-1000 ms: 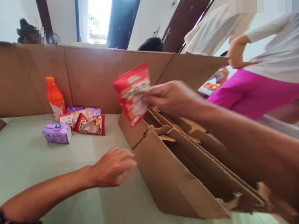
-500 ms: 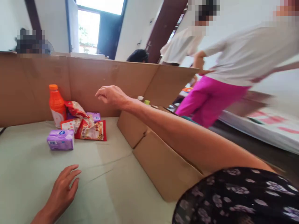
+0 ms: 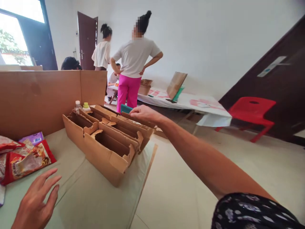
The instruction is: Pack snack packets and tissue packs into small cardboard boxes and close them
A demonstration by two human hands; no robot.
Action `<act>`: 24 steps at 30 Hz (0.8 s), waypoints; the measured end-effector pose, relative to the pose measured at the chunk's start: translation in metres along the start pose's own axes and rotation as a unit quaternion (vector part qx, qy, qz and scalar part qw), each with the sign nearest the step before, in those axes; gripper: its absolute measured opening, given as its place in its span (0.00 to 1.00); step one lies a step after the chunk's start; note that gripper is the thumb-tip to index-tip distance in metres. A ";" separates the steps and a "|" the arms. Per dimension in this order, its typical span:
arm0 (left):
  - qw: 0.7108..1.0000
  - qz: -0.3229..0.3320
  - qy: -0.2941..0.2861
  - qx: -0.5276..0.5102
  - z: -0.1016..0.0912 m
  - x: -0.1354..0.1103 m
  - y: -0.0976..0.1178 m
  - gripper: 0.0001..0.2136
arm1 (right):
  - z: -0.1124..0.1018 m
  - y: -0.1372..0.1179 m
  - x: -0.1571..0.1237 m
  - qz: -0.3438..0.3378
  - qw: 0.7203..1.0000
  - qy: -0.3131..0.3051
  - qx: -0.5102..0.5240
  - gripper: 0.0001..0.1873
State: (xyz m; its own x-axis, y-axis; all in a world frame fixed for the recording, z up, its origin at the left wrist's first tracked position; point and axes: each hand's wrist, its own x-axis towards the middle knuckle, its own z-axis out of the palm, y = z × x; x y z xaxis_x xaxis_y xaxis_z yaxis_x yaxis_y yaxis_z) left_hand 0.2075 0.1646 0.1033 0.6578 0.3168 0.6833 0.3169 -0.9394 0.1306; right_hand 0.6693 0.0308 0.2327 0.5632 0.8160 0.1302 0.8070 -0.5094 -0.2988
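My right hand (image 3: 143,113) reaches across a brown cardboard box with dividers (image 3: 107,149) to its far side. Its fingers are curled on the edge of a teal packet (image 3: 125,108) that sticks up from there. At the bottom left, my left hand (image 3: 35,200) hovers just over the pale green table cover (image 3: 90,197), fingers spread and holding nothing. A pile of red snack packets (image 3: 23,159) lies near it, with a purple pack (image 3: 32,138) behind them. The box's near compartments look empty.
A tall cardboard wall (image 3: 43,95) stands behind the table. Two small bottles (image 3: 81,106) sit behind the box. Two people stand at the back, one in pink trousers (image 3: 128,90), beside a low cloth-covered table (image 3: 190,101). A red chair (image 3: 252,111) stands at the right.
The view has swung right. My right hand has moved from above the snack pile to the box's far side. My left hand stays low over the cover.
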 end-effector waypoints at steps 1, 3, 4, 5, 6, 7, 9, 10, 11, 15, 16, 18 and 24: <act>1.000 0.017 0.001 -0.005 0.003 0.025 0.012 0.10 | 0.006 0.011 0.000 0.012 1.000 -0.011 -0.012 0.10; 0.998 0.053 -0.004 -0.021 0.014 0.074 0.036 0.11 | 0.016 0.027 0.000 0.032 0.999 -0.027 -0.035 0.09; 0.997 0.068 -0.010 -0.032 0.021 0.099 0.048 0.12 | 0.019 0.032 -0.001 0.038 0.998 -0.032 -0.043 0.10; 0.995 0.082 -0.021 -0.043 0.029 0.122 0.060 0.13 | 0.021 0.037 -0.002 0.040 0.997 -0.037 -0.047 0.11; 0.993 0.099 -0.036 -0.054 0.038 0.144 0.072 0.14 | 0.022 0.041 -0.005 0.037 0.997 -0.043 -0.047 0.12; 0.990 0.115 -0.057 -0.060 0.048 0.165 0.083 0.15 | 0.022 0.043 -0.008 0.027 0.997 -0.049 -0.044 0.14; 0.982 0.138 -0.118 -0.060 0.072 0.205 0.105 0.20 | 0.020 0.046 -0.018 -0.003 0.998 -0.062 -0.028 0.16; 0.975 0.148 -0.154 -0.054 0.086 0.223 0.116 0.22 | 0.019 0.046 -0.024 -0.019 0.997 -0.067 -0.020 0.17; 0.969 0.158 -0.185 -0.050 0.101 0.239 0.125 0.25 | 0.017 0.046 -0.029 -0.035 0.997 -0.072 -0.012 0.18; 0.945 0.184 -0.269 -0.040 0.163 0.284 0.146 0.23 | 0.011 0.049 -0.035 -0.071 0.993 -0.097 0.008 0.21; 0.940 0.183 -0.287 -0.037 0.176 0.290 0.147 0.18 | 0.011 0.051 -0.031 -0.070 0.992 -0.105 0.007 0.22; 0.932 0.178 -0.313 -0.034 0.194 0.296 0.146 0.12 | 0.012 0.057 -0.017 -0.056 0.991 -0.125 -0.004 0.21; 0.926 0.171 -0.336 -0.033 0.204 0.295 0.141 0.13 | 0.049 0.066 0.031 -0.011 0.975 -0.189 -0.113 0.15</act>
State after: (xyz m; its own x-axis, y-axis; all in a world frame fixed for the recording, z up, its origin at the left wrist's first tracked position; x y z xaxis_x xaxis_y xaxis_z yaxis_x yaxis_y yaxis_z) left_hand 0.5854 0.1524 0.1769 0.9955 -0.0108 0.0937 -0.0153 -0.9987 0.0478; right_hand 0.7311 0.0364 0.1705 0.4747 0.8478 -0.2362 0.8605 -0.5035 -0.0779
